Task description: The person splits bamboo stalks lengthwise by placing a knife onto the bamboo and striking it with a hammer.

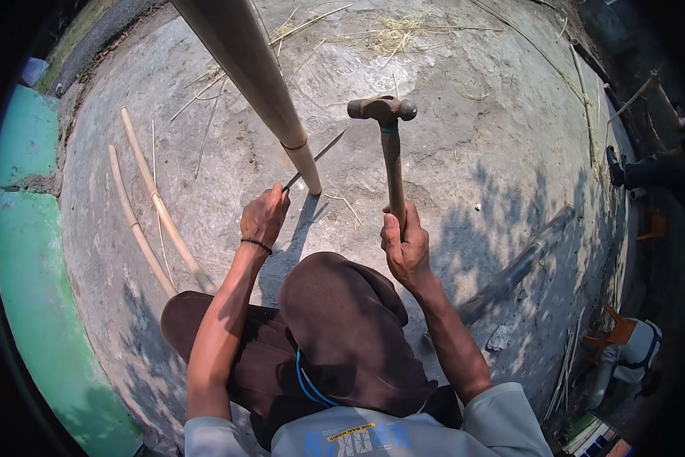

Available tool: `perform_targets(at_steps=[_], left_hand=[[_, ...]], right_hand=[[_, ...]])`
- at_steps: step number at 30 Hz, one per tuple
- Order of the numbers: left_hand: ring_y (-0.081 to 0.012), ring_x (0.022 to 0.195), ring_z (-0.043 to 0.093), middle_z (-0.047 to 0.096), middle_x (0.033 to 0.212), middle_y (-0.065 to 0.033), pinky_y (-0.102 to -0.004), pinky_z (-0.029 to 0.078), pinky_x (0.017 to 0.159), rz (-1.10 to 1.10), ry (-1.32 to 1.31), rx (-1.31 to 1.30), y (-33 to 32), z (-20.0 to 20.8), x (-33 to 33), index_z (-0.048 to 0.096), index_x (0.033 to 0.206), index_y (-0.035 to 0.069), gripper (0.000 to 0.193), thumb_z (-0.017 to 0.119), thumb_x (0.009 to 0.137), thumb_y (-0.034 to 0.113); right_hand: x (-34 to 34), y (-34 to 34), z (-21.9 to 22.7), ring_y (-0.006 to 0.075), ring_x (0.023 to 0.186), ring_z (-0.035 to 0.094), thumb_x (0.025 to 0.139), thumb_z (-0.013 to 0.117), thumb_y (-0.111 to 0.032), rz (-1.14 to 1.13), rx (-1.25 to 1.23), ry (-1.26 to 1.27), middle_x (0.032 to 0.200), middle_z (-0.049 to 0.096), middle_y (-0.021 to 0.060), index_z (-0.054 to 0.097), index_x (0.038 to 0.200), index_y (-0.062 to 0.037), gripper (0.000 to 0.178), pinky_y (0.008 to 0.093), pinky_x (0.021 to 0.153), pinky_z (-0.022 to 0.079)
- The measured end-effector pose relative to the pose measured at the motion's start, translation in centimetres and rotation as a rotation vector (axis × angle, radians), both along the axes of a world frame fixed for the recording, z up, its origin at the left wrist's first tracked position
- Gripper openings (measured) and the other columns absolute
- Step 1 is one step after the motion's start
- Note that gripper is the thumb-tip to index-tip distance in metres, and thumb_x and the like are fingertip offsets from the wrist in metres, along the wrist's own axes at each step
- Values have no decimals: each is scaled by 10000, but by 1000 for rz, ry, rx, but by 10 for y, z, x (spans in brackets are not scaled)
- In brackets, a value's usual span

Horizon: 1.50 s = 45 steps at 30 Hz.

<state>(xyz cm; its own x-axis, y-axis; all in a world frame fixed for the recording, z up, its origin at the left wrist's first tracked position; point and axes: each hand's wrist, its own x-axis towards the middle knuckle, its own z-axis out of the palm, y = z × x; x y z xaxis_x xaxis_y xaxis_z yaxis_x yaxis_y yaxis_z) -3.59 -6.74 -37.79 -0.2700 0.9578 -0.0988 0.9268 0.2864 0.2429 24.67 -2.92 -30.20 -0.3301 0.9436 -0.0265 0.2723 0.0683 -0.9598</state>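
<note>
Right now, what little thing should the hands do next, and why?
Probably bring the hammer down in a light tap on the blade, because the right hand holds the hammer head-up, and the left hand holds the blade across the bamboo pole near its foot, with one end poking out beyond.

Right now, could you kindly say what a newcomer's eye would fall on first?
Probably the thick pole, slanting in from the top, left of centre. Then the hammer in the right hand, right of centre, and the thin blade in the left hand, by the pole's lower end.
</note>
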Motion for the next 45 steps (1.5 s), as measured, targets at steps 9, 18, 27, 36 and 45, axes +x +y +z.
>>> perform_targets(at_steps=[9,18,27,36,45], left_hand=[[-432,787,660,668,907,-206,-538,509,648,-27,-43,23,9,-16,11,527,960,54,235,503,1009,283],[-385,707,538,562,778,-210,-479,420,684,356,-545,114,8,16,15,586,950,8,523,459,1015,511],[-396,759,574,615,768,-215,-472,441,738,369,-626,66,-3,-3,0,630,959,47,567,403,1003,565],[-459,819,635,587,1010,-190,-557,517,686,-91,-145,130,37,21,0,539,1138,174,181,492,964,189],[-448,771,625,557,933,-174,-539,493,634,-67,-57,54,40,2,1,515,1197,188,208,541,993,216]], right_hand=[[36,-57,-96,298,620,620,1056,491,-326,-81,-265,-171,675,564,123,514,1140,-81,260,440,585,466],[146,-60,-164,472,831,655,994,493,-315,64,-311,-588,817,645,282,435,1223,7,399,552,737,489],[202,-82,-147,392,854,686,900,607,-330,272,-420,-793,919,674,260,566,1078,21,395,475,752,516],[143,-34,-50,230,820,676,894,692,-291,67,-235,-251,900,679,133,502,1270,-48,486,373,752,532],[19,52,-9,180,565,543,1036,515,-193,184,-312,-15,697,545,79,489,1249,-52,257,358,506,424]])
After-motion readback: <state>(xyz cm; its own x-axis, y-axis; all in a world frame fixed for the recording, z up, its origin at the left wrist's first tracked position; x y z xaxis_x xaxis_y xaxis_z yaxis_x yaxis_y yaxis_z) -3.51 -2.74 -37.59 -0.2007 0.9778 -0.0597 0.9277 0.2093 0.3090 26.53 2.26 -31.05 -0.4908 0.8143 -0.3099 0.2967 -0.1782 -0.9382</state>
